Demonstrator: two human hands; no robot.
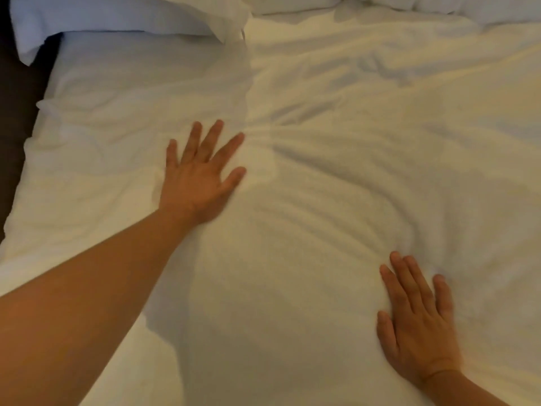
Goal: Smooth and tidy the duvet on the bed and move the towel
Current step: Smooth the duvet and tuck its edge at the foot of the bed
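A white duvet (336, 177) covers nearly the whole view, with wrinkles fanning out across its middle and a rumpled ridge toward the far right. My left hand (199, 177) lies flat on it left of centre, fingers straight and spread, palm pressing the cloth. My right hand (418, 326) presses flat on the duvet at the lower right, fingers straight and close together, with creases bunched just beyond its fingertips. I see no towel in view.
White pillows (117, 16) lie along the head of the bed at the top left, with more white bedding (468, 7) at the top right. A dark strip (14, 112) beside the bed runs down the left edge.
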